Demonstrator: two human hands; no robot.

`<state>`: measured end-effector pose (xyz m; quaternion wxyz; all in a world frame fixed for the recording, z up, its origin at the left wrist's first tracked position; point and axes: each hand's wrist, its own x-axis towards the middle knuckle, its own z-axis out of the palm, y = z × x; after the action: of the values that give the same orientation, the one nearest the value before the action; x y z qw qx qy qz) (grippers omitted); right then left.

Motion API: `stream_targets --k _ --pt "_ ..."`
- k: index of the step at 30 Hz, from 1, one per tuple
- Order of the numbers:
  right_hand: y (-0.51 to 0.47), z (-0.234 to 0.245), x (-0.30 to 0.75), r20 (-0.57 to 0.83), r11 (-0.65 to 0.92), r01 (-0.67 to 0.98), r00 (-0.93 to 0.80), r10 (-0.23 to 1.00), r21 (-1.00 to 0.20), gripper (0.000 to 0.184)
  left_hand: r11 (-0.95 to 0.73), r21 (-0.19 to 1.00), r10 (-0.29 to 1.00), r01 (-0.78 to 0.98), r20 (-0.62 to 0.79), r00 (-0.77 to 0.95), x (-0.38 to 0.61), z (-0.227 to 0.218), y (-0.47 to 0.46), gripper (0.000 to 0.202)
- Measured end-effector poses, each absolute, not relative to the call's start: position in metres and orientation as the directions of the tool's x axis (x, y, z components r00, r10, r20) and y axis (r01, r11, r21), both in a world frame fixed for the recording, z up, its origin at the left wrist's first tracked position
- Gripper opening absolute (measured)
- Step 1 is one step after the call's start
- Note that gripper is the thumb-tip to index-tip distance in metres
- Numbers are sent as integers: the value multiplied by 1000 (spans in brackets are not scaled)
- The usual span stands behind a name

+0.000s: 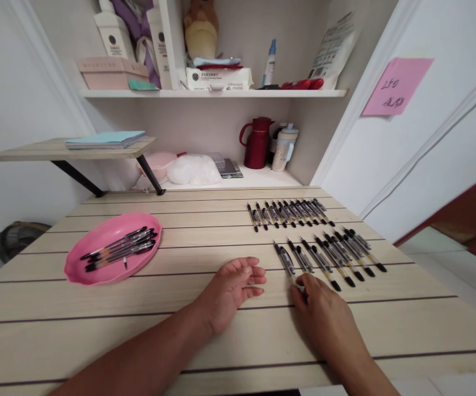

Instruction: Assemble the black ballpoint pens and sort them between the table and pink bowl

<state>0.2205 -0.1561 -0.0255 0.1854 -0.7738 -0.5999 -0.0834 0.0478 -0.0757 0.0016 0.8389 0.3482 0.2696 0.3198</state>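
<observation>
Two rows of black pens lie on the wooden table [139, 330]: a far row [289, 213] and a nearer row [332, 256]. My right hand [324, 316] is closed in a pinch on the near end of the leftmost pen [285, 261] of the nearer row. My left hand [232, 289] rests on the table just left of that pen, palm turned inward, fingers loosely curled and apart, holding nothing. A pink tray [98, 269] at the left holds several more black pens [120, 248].
A small raised wooden shelf [36, 149] with a blue book [106, 138] stands at the back left. Behind the table are a red jug [258, 142], a cup, a white bag and upper shelves with boxes. A pink note [397, 85] hangs on the right wall.
</observation>
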Motion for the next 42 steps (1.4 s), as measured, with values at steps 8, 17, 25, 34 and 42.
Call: stream_targets --k 8,17,25,34,42 --pt "-156 -25 222 326 -231 953 286 901 -196 9 543 764 721 -348 -211 660 47 0 -75 30" --pt "-156 -24 223 323 -256 948 305 896 -186 10 539 767 727 -350 -214 652 48 1 -75 30" --pt "-159 -23 223 356 -254 946 313 881 -203 16 536 771 724 -343 -211 657 46 3 -76 31" --pt "-170 -22 183 444 59 978 37 895 -201 21 214 973 825 -86 -133 549 36 16 -60 35" --pt "-169 -25 173 427 123 976 -36 904 -177 16 -414 252 900 874 259 352 -63 65 -1 38"
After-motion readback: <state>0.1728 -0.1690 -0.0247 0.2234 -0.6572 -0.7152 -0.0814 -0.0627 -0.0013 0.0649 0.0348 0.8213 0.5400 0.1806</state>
